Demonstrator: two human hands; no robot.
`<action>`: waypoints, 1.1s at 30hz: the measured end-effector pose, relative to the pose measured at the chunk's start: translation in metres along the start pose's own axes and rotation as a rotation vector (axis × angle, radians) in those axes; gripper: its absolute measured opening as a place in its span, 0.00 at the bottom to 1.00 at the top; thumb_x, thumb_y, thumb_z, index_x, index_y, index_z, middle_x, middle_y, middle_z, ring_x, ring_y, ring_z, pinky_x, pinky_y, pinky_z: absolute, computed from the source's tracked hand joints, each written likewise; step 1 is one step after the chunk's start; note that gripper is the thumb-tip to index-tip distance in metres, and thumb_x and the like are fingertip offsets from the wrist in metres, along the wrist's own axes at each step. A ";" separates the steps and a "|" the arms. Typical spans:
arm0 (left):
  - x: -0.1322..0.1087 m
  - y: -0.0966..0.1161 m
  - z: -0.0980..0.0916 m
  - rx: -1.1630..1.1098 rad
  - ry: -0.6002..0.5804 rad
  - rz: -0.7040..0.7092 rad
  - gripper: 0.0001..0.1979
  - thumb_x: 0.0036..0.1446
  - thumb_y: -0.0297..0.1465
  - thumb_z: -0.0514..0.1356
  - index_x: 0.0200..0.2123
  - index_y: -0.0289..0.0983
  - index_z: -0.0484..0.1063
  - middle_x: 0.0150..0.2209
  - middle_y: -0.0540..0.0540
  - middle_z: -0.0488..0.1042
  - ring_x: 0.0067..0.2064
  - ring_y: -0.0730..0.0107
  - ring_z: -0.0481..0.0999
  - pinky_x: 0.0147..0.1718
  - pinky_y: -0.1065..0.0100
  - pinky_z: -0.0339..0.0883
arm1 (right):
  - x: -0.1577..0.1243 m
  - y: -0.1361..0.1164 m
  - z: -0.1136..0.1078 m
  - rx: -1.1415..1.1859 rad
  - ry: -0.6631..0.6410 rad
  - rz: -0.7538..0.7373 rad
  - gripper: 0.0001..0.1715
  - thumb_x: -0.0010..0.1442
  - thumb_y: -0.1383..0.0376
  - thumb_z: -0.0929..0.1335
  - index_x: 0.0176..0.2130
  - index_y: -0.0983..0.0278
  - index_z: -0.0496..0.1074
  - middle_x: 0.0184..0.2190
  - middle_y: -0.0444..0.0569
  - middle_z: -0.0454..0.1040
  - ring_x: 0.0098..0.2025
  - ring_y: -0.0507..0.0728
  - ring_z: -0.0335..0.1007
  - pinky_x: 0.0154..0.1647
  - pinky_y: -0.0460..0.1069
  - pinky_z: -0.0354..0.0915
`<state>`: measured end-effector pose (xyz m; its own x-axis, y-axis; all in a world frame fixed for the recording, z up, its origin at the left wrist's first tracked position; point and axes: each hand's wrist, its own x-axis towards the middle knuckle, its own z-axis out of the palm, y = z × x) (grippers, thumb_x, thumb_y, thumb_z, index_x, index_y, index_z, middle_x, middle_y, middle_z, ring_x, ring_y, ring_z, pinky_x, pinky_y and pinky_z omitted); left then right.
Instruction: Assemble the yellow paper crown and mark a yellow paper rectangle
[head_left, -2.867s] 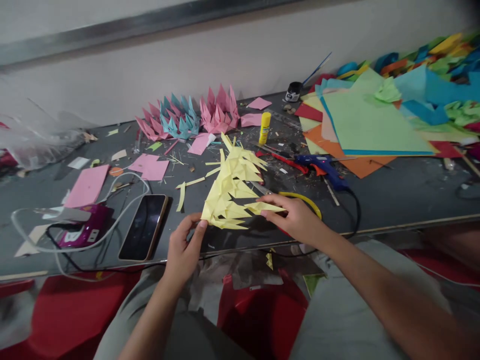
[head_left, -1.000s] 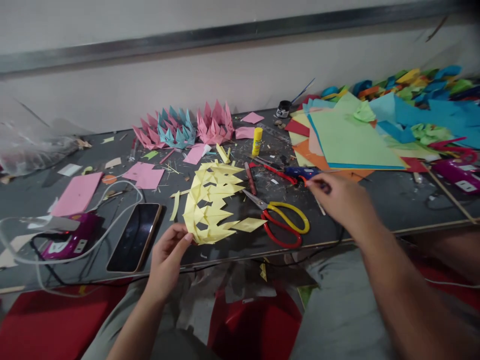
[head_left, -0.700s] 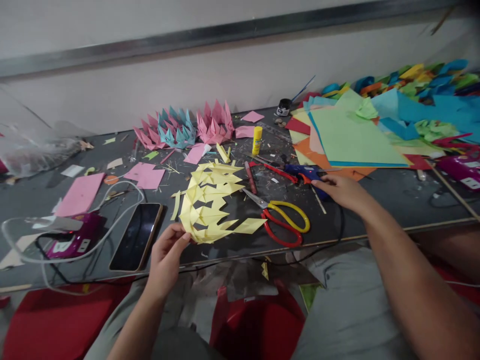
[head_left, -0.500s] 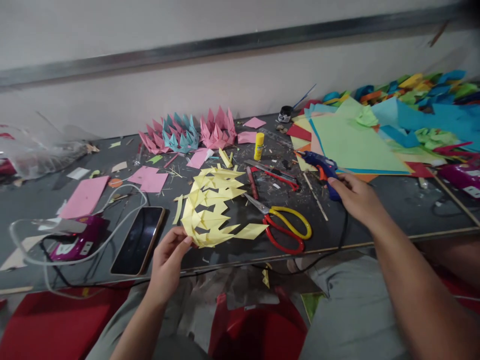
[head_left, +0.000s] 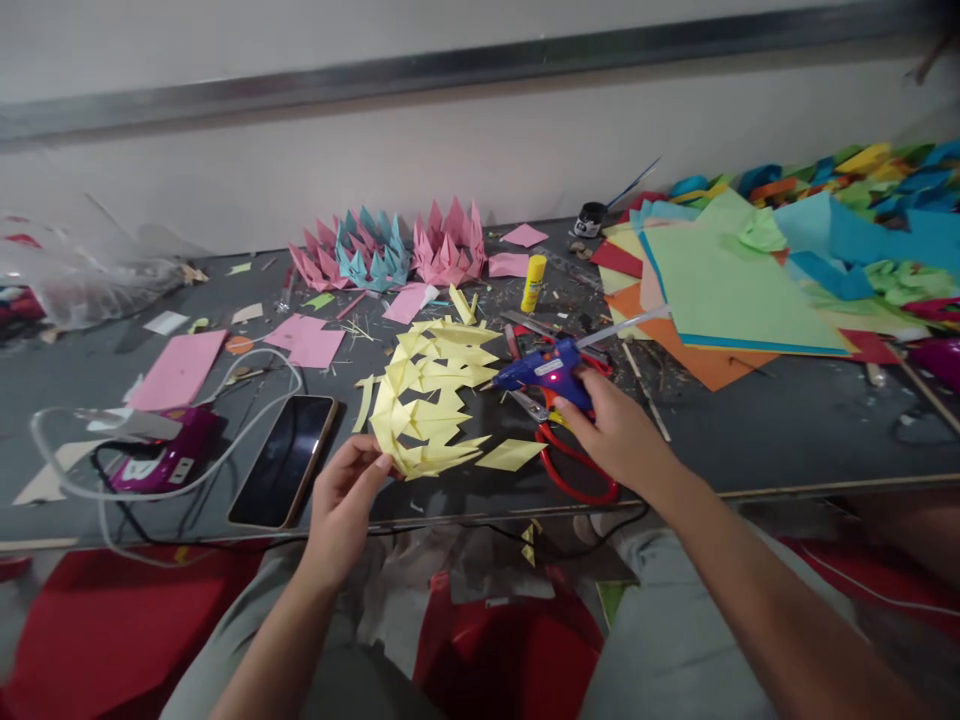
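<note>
At the left of the bench point(head_left: 75, 380), a purple socket block point(head_left: 166, 455) carries white markings too small to read. A dark-screened phone point(head_left: 283, 460) lies beside it. Next, the left hand point(head_left: 349, 498), palm inward, pinches the lower left corner of the yellow folded-paper piece point(head_left: 427, 405) between thumb and fingers; the piece lies mid-bench, its points facing right. A loose yellow diamond point(head_left: 512, 455) lies just beside its nearest point. Farther back stands a yellow glue stick point(head_left: 534, 284), its print illegible. The blue glue gun point(head_left: 536, 368) has a pale label, unreadable, and a lit red light. Its nozzle is close to the piece's points; contact cannot be told. The right hand point(head_left: 619, 430) is curled closed around the gun's handle, forearm slanting in from lower right. Half a second ago the gun was farther right, beside the paper stack point(head_left: 739, 275); now it covers part of the scissors point(head_left: 600, 498).
</note>
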<state>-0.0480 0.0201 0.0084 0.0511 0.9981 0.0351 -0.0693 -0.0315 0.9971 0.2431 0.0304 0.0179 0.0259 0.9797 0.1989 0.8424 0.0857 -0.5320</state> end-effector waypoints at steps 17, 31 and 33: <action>-0.001 0.006 0.009 -0.024 0.025 0.001 0.05 0.51 0.32 0.62 0.29 0.37 0.71 0.25 0.51 0.72 0.27 0.74 0.70 0.29 0.73 0.64 | 0.010 -0.042 0.035 -0.361 0.018 -0.054 0.21 0.55 0.60 0.64 0.48 0.64 0.65 0.40 0.53 0.74 0.36 0.62 0.73 0.25 0.49 0.60; -0.001 0.006 0.010 -0.001 0.033 -0.005 0.05 0.50 0.32 0.62 0.29 0.37 0.71 0.25 0.51 0.71 0.27 0.73 0.70 0.29 0.71 0.64 | 0.010 -0.040 0.032 -0.358 0.029 -0.129 0.23 0.54 0.66 0.62 0.50 0.66 0.65 0.41 0.56 0.74 0.36 0.62 0.72 0.27 0.50 0.60; -0.001 0.006 0.010 -0.012 0.027 -0.002 0.05 0.50 0.32 0.62 0.29 0.37 0.71 0.25 0.51 0.71 0.27 0.74 0.70 0.29 0.72 0.64 | 0.010 -0.040 0.031 -0.361 0.016 -0.131 0.22 0.54 0.66 0.62 0.49 0.66 0.65 0.41 0.55 0.73 0.36 0.62 0.72 0.26 0.50 0.59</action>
<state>-0.0385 0.0182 0.0149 0.0246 0.9992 0.0314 -0.0808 -0.0293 0.9963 0.1933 0.0426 0.0157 -0.0886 0.9615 0.2600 0.9744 0.1378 -0.1777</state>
